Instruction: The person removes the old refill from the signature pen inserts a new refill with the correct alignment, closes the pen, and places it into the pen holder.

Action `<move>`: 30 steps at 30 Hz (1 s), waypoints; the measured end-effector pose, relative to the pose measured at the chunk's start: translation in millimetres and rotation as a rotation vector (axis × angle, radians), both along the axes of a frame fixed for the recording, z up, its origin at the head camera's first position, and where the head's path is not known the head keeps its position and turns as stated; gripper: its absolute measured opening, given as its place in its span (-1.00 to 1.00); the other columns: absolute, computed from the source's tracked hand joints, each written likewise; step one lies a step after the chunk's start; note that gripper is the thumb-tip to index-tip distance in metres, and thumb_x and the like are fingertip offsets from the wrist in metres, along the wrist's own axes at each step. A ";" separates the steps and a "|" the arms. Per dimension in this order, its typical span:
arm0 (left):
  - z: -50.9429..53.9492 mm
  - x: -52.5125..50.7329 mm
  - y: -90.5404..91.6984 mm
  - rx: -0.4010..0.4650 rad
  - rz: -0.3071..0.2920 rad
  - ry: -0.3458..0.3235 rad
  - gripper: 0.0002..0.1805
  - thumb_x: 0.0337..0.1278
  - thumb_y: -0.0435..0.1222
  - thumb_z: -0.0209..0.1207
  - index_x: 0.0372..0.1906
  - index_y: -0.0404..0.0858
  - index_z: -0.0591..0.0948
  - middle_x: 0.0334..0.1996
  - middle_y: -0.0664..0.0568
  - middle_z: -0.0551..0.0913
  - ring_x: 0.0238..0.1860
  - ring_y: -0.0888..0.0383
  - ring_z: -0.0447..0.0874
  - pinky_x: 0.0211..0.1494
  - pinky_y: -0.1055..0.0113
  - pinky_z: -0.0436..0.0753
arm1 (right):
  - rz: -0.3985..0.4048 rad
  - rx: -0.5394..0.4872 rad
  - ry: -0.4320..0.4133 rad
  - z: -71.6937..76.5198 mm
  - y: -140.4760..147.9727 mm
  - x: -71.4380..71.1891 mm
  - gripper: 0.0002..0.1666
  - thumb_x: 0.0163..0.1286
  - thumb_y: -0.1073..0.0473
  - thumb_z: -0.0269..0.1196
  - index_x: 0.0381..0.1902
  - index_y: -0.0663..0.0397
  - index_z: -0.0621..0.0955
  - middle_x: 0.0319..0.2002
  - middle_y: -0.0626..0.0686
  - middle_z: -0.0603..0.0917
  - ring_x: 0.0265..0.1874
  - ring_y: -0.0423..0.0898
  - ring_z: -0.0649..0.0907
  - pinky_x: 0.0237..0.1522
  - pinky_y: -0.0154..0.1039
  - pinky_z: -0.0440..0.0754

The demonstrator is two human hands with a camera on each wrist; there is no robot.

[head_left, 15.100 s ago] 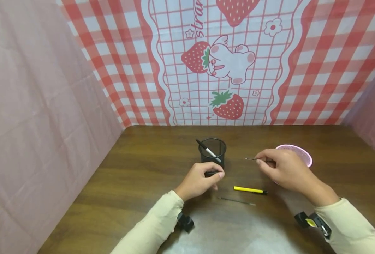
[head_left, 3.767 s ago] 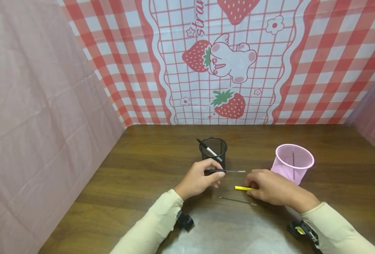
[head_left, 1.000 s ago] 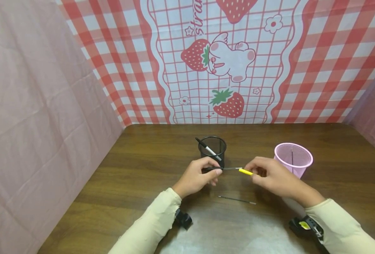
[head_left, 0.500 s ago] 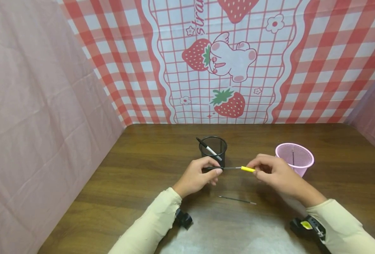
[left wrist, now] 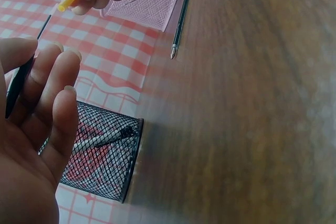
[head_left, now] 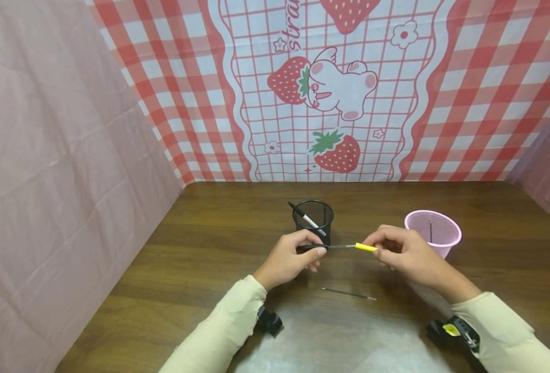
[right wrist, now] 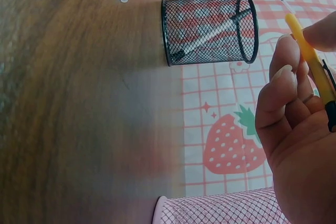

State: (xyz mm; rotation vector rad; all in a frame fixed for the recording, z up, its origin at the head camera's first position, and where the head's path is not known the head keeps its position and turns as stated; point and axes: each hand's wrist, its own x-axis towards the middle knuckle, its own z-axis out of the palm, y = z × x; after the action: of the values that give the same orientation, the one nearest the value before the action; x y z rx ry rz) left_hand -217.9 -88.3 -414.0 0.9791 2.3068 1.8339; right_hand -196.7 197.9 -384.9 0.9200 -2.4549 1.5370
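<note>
My left hand [head_left: 291, 259] pinches a black pen front section [left wrist: 19, 85] between thumb and fingers. Out of it a thin refill [head_left: 341, 246] points right, its pale end meeting the mouth of the yellow pen barrel [head_left: 365, 247]. Whether that end is inside the barrel, I cannot tell. That barrel, which has a black end and clip [right wrist: 331, 109], is pinched in my right hand [head_left: 407, 256]. On the table below both hands lies a second refill [head_left: 348, 293], dark with a pale end.
Behind my left hand stands a black mesh pen holder [head_left: 313, 202] with a black-and-white marker [head_left: 307, 218] leaning inside. A pink mesh holder [head_left: 445, 249] at the right contains one thin dark refill [head_left: 431, 230]. A checked strawberry cloth [head_left: 200, 103] hangs behind the table.
My right hand held a thin refill earliest, then took the yellow barrel off the table. It has raised the barrel and lined it up with the refill extending from my left hand's piece.
</note>
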 end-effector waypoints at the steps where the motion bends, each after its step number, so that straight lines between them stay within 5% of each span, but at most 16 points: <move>1: 0.3 0.0 0.2 -0.001 -0.001 -0.004 -0.84 0.34 -0.30 0.27 -0.12 -0.32 0.63 -0.51 -0.06 0.69 -0.55 0.13 0.70 -0.39 0.05 0.73 | 0.002 -0.002 -0.001 -0.1 0.1 0.0 -0.67 0.23 0.55 0.26 -0.18 0.06 0.70 -0.45 0.02 0.54 -0.59 -0.15 0.52 -0.65 -0.27 0.52; 15: 0.9 1.2 1.6 0.005 -0.011 -0.013 -0.86 0.34 -0.32 0.27 -0.13 -0.33 0.63 -0.50 -0.06 0.68 -0.54 0.12 0.70 -0.39 0.04 0.73 | 0.033 0.036 0.083 -2.7 -1.5 -1.2 -0.63 0.18 0.53 0.30 -0.16 0.01 0.73 -0.41 -0.03 0.60 -0.44 -0.17 0.55 -0.45 -0.30 0.52; 30: -0.6 1.5 2.3 -0.004 -0.022 -0.004 -0.87 0.34 -0.31 0.26 -0.13 -0.30 0.63 -0.51 -0.02 0.68 -0.54 0.14 0.70 -0.39 0.07 0.74 | 0.043 0.068 0.130 -3.5 -5.7 -1.4 -0.70 0.23 0.46 0.35 -0.18 -0.03 0.71 -0.43 -0.11 0.59 -0.49 -0.18 0.54 -0.52 -0.30 0.51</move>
State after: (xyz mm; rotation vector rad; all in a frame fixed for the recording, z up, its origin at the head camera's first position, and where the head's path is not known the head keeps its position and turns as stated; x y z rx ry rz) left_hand -216.4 -86.0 -414.6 0.9953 2.2871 1.8207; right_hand -198.2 192.3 -388.3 1.0559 -2.4237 1.3671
